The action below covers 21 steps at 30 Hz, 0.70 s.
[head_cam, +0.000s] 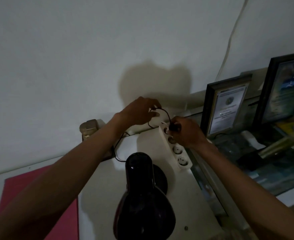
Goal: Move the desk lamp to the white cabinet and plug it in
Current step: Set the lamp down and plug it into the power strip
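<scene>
So the black desk lamp (142,196) sits bottom center on the white cabinet (186,196). Mid-frame, right hand (187,132) pinches the black plug (174,127) right at the white power strip (175,148); left hand (139,111) loosely grips the cord (163,112).

Black desk lamp (142,196) stands on white cabinet (186,205), plug (174,127) unseated.

Desk lamp (142,201) shade glossy black; power strip (175,146) smooth white plastic; cabinet top (182,205) matt white.
</scene>
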Each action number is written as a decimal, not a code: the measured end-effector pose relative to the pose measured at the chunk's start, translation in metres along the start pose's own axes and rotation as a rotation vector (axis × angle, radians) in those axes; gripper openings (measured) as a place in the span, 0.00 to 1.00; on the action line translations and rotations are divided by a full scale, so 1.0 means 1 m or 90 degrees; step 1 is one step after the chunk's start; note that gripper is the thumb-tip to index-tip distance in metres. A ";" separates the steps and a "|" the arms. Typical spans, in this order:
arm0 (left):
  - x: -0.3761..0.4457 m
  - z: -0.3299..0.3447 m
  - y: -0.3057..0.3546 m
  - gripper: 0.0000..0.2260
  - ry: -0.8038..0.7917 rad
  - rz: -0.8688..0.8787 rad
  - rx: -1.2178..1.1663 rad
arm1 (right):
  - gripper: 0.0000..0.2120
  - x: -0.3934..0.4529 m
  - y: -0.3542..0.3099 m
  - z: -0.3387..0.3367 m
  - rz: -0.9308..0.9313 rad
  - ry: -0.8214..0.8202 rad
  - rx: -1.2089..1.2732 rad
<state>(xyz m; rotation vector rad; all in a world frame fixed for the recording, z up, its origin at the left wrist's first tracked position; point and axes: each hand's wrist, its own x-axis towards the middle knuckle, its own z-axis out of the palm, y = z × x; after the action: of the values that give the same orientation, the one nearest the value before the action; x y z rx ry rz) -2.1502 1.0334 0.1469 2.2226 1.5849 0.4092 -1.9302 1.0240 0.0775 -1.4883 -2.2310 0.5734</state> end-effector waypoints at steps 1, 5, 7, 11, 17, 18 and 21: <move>-0.004 0.002 -0.006 0.12 0.020 -0.015 0.007 | 0.09 0.001 0.001 0.001 0.002 -0.013 0.010; -0.011 0.019 -0.014 0.09 0.096 -0.098 -0.017 | 0.13 0.006 -0.007 -0.002 -0.018 -0.040 -0.006; -0.010 0.033 -0.010 0.09 0.114 -0.110 -0.016 | 0.19 0.006 -0.008 -0.001 -0.002 -0.031 -0.005; -0.005 0.053 -0.006 0.11 0.119 -0.111 -0.054 | 0.25 0.002 -0.010 0.001 0.014 -0.002 0.014; -0.002 0.068 -0.018 0.16 0.034 -0.111 -0.159 | 0.06 -0.008 -0.009 0.005 0.063 0.043 -0.047; -0.002 0.071 -0.021 0.17 0.011 -0.109 -0.172 | 0.06 -0.011 -0.009 0.005 0.065 0.047 -0.046; -0.001 0.077 -0.026 0.20 -0.015 -0.102 -0.216 | 0.04 -0.017 -0.012 0.008 0.089 0.045 -0.045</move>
<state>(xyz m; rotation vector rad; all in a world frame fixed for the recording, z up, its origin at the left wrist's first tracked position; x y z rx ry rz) -2.1382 1.0293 0.0669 1.8285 1.5368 0.5564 -1.9370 1.0030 0.0758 -1.6826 -2.1264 0.4812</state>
